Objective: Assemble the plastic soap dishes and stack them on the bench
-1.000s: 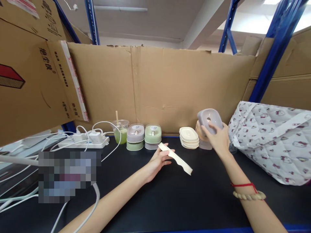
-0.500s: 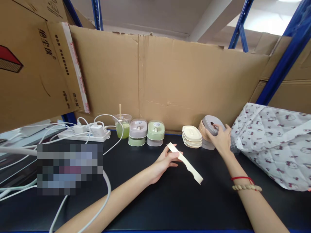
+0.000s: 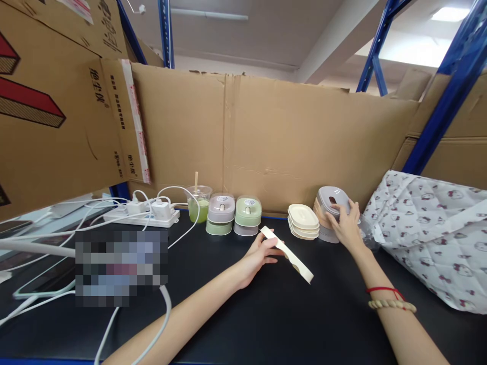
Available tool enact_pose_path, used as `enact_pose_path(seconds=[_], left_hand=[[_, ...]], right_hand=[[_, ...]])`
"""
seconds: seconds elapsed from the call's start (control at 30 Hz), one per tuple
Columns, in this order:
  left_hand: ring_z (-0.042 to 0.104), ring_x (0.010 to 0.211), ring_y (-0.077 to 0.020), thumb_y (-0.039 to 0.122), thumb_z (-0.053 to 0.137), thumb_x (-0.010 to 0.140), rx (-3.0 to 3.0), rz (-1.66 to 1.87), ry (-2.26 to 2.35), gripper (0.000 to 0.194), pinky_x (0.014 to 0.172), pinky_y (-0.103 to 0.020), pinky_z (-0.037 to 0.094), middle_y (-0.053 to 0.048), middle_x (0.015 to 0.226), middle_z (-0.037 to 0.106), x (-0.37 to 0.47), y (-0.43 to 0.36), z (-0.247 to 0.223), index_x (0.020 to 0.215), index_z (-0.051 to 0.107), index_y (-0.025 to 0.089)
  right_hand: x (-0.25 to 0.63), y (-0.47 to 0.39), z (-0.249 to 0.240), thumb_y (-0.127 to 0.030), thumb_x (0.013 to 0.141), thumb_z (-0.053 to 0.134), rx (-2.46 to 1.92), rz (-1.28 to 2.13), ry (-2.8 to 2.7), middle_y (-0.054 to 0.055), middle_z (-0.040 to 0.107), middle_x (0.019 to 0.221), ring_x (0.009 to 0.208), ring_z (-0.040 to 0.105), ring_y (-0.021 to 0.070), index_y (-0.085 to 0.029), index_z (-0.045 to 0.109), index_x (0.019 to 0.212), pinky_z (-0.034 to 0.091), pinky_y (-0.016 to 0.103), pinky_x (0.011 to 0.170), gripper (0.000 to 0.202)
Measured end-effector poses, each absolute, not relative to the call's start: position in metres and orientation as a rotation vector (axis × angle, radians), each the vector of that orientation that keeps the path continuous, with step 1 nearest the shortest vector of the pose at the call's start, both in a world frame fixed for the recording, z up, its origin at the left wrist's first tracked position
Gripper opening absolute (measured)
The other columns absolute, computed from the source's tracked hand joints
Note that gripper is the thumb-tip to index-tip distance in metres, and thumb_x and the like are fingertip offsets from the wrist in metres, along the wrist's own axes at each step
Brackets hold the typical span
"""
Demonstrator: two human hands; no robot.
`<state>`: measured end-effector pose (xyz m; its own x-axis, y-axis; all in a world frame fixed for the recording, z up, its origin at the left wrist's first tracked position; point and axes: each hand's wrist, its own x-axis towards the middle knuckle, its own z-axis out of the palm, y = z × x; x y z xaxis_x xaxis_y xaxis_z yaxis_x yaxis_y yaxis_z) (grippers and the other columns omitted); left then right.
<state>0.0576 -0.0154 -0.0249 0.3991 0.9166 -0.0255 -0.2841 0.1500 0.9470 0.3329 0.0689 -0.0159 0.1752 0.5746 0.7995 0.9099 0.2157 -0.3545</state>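
My left hand (image 3: 262, 257) pinches one end of a long cream strip (image 3: 299, 264) with wavy edges, which slants down to the right above the black table. At the back right, my right hand (image 3: 349, 226) has thumb and fingers round the side of a grey lid (image 3: 330, 193) with an oval hole. This lid sits tilted on top of a stack with tan and grey pieces (image 3: 327, 234) under it. Just left of that stack lies a pile of cream lids (image 3: 303, 217). Farther left stand two small boxes with clear covers, one mauve-topped (image 3: 221, 209) and one green-topped (image 3: 248, 210).
A cup of green drink (image 3: 200, 208) with a stick stands behind the boxes. White cables and a power strip (image 3: 160, 219) crowd the left side of the black table (image 3: 243, 324). A patterned quilted bag (image 3: 433, 238) lies at right. Cardboard (image 3: 281, 147) walls the back.
The camera view has shifted, so the scene sits lower in the picture. My right hand's fingers have slid toward the grey lid's right edge, showing more of its hole. My left hand still holds the strip.
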Motion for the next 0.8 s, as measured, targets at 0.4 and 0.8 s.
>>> enact_pose_path(seconds=[0.4,0.8], left_hand=[[0.063,0.092,-0.0221,0.047,0.052,0.077,0.947,1.189,0.597,0.041,0.064,-0.027,0.042,-0.012,0.108,0.064,0.047,-0.007,-0.014,0.106,0.047,0.018],[0.064,0.088,-0.0211,0.052,0.053,0.078,1.057,1.326,0.737,0.045,0.077,-0.034,0.049,-0.01,0.104,0.065,0.038,0.004,-0.006,0.109,0.049,0.019]], right_hand=[[0.278,0.024,0.001,-0.046,0.087,0.027,-1.08,-0.541,-1.623,0.014,0.055,0.118,0.118,0.048,0.0301,-0.021,0.058,0.105,0.035,0.054,0.1,0.044],[0.22,0.01,-0.01,-0.006,0.085,0.042,-0.518,-0.756,-1.853,0.002,0.071,0.096,0.091,0.067,0.0172,-0.03,0.046,0.127,0.053,0.03,0.073,0.048]])
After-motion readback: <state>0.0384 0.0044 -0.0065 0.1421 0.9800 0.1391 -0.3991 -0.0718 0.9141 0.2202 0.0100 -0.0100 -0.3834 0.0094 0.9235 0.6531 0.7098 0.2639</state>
